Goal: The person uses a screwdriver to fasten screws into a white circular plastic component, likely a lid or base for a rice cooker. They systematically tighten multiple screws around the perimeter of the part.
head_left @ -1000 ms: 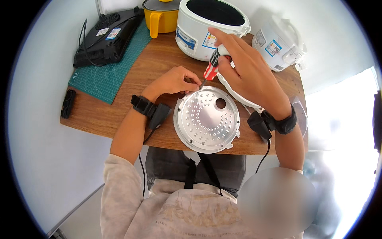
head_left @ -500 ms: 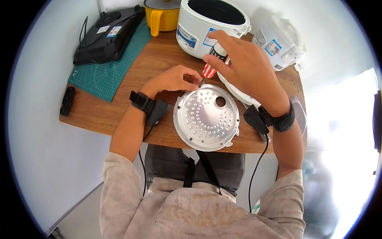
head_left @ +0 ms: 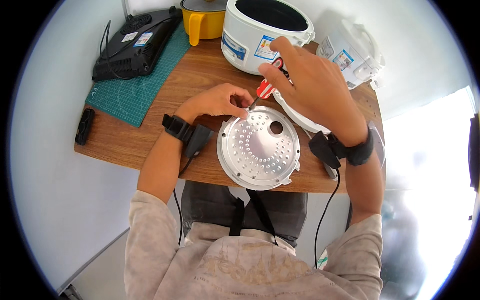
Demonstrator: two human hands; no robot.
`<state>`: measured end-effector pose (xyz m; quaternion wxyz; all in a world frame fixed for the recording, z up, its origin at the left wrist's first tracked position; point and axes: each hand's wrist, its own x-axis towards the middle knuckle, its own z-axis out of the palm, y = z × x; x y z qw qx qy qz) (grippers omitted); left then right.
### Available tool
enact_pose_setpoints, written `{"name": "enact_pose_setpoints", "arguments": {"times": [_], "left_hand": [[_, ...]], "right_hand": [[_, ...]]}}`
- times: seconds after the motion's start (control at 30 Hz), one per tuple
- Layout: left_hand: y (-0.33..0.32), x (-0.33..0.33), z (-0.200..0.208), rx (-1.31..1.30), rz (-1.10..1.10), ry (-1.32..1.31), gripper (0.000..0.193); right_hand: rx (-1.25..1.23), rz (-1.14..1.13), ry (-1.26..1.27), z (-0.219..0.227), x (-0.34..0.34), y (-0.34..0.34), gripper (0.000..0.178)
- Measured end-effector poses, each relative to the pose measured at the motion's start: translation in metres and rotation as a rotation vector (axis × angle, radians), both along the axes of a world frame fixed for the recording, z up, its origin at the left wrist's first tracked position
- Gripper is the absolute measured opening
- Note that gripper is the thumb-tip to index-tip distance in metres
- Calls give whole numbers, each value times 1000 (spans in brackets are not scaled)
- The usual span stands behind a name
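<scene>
A screwdriver (head_left: 265, 89) with a red-and-white striped handle is gripped by my right hand (head_left: 311, 75), its shaft slanting down to the far rim of a round silver metal plate (head_left: 260, 145). This plate, dotted with small dimples and with one larger hole, lies near the table's front edge; a few screws or screw holes show around its rim. My left hand (head_left: 222, 101) is closed at the plate's far left rim, thumb and fingers pinched beside the screwdriver tip. Whatever sits between those fingertips is hidden.
Behind stands an open white rice cooker body (head_left: 255, 42), with a yellow pot (head_left: 205, 22) to its left and another white cooker (head_left: 352, 52) to its right. A black appliance (head_left: 135, 47) rests on a green cutting mat (head_left: 127, 100). A white ring-shaped part (head_left: 300, 117) lies beneath my right hand.
My right hand has turned and shifted slightly, tilting the screwdriver handle further right. My left hand and the plate have hardly moved.
</scene>
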<state>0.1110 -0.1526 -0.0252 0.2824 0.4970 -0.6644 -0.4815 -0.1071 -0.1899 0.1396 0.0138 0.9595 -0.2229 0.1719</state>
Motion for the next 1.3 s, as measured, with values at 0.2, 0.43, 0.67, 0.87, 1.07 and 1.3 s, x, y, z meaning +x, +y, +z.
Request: {"name": "enact_pose_setpoints", "arguments": {"times": [0.2,0.43,0.67,0.87,1.07,1.3], "left_hand": [[1,0,1,1,-9,28,37],[-1,1,-5,-39,-22,16,33],[3,-2,7,-45,-5,-44,34],[2,-3,2,-74,-15,-76,33],[6,-1,4,-6,14,-39,32],[1,-2,-1,-46,-9,-20,31]], "right_hand": [[99,208,-140,-15,0,-11,30],[3,231,-115,-10,-4,-15,30],[-49,-148,183,7,2,-5,33],[37,225,-186,-13,-10,-20,34],[-105,-253,297,22,9,3,43],[61,180,-192,-12,0,-17,37]]}}
